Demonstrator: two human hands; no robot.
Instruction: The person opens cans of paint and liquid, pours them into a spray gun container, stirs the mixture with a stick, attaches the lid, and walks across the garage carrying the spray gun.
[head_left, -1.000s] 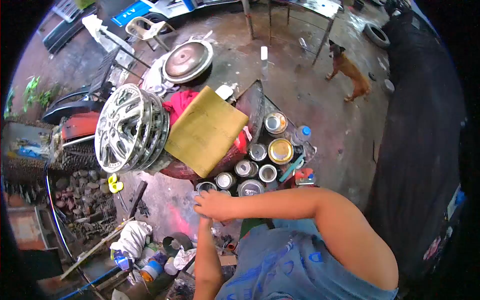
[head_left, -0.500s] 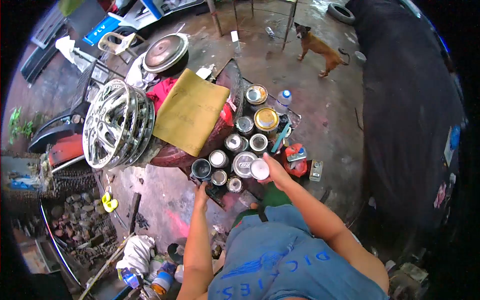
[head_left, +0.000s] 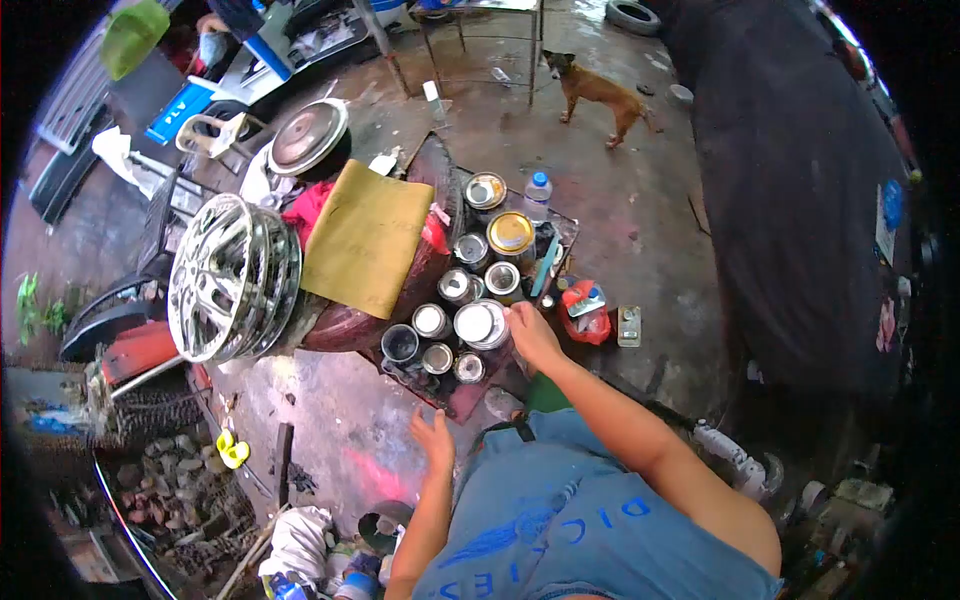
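Note:
A white-filled cup (head_left: 473, 323) rests on the lid of a large paint can (head_left: 497, 337). My right hand (head_left: 532, 333) is just right of that can, its fingers loosely bent and apart from the cup. Whether its fingertips touch the can's rim I cannot tell. Below the cans, my left hand (head_left: 433, 438) is bare, with fingers spread. Nearest to it are a dark cup (head_left: 400, 343), a small can (head_left: 437, 358) and another small can (head_left: 469, 368). A white-topped can (head_left: 431, 321) and a yellow-lidded can (head_left: 511, 233) stand in the same cluster.
A chrome wheel rim (head_left: 235, 280) and a yellow-brown sandpaper sheet (head_left: 370, 240) lie to the left. Behind the cans is a water bottle (head_left: 538, 195); right of them, a red plastic bag (head_left: 585, 312). A dog (head_left: 600, 95) stands farther back, beside a dark cover (head_left: 790, 210).
The white-filled cup has moved left onto the large can's lid, and my right hand has let it go. My left hand has dropped away from the dark cup. The view has shifted.

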